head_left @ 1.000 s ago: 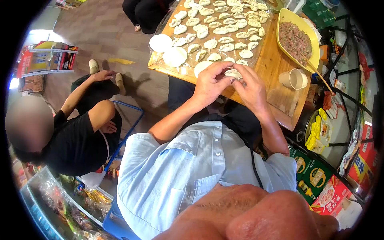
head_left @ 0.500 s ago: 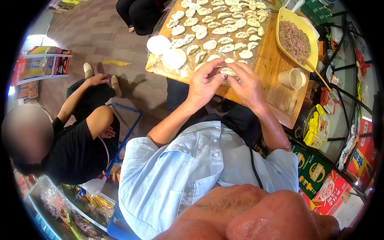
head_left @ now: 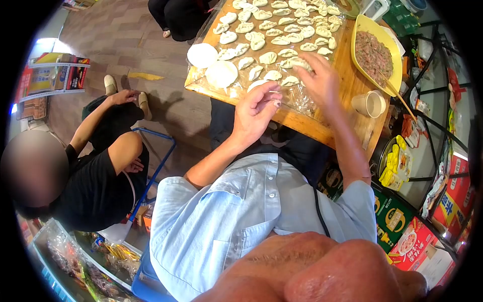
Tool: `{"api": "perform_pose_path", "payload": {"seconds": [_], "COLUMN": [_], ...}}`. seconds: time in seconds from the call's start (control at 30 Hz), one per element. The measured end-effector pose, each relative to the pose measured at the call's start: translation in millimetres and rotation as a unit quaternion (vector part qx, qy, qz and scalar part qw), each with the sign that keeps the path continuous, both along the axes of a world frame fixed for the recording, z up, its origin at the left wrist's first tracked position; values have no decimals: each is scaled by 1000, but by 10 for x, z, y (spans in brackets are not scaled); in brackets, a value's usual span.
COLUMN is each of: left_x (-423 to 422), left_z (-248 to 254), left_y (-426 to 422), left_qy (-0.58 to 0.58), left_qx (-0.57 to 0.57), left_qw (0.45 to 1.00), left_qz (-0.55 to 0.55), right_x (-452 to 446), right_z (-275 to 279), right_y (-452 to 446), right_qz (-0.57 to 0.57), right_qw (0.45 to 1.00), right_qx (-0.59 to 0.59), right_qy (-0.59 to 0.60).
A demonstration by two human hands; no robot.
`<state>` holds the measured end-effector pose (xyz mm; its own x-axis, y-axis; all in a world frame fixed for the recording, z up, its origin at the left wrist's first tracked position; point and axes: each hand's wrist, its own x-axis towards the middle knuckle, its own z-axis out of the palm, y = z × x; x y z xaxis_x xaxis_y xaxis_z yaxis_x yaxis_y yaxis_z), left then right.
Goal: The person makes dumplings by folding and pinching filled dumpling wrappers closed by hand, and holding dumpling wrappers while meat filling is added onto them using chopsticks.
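Note:
My right hand (head_left: 323, 83) reaches over the near right part of the dumpling rows. Its thumb and fingers are around the end of a pleated dumpling (head_left: 294, 63), which they partly cover. My left hand (head_left: 255, 109) hovers at the table's front edge, palm up, with fingers loosely curled and apart and nothing seen in them. Several raw dumplings (head_left: 227, 38) lie in rows on clear plastic film (head_left: 301, 100). To the left of my left hand, flat round dough wrappers (head_left: 221, 74) sit at the table corner.
A yellow bowl (head_left: 358, 27) of minced filling (head_left: 373, 55), with a stick leaning in it, stands right of the dumplings. Near it is a paper cup (head_left: 367, 104). A seated person (head_left: 95, 186) is at my left; shelves with packages (head_left: 397, 163) are at my right.
My hands were together around a dumpling at the table's front edge. They have parted: the right moved forward over the rows, while the left stayed near the edge and opened a little.

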<state>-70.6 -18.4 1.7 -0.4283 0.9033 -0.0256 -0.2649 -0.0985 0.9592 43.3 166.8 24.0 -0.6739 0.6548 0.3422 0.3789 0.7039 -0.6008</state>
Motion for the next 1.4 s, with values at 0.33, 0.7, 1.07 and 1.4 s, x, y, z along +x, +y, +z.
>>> {"api": "perform_pose_path", "payload": {"seconds": [0.33, 0.7, 1.07, 1.4], "left_x": [24, 19, 38, -2], "left_z": [-98, -173, -415, -440], "left_y": [-133, -242, -430, -546], "left_qy": [-1, -1, 15, -34], "left_qx": [-13, -16, -37, -45], "left_qw": [1000, 1000, 997, 989], "left_qz": [-4, -8, 62, 134], "right_x": [-260, -283, 278, 166], "right_z": [-209, -364, -123, -100], "right_y": [573, 644, 187, -576], "right_qz": [-61, -55, -55, 215], "right_qw": [993, 985, 993, 959], "right_qx": [53, 103, 83, 153], "right_qy": [-89, -126, -56, -106]}}
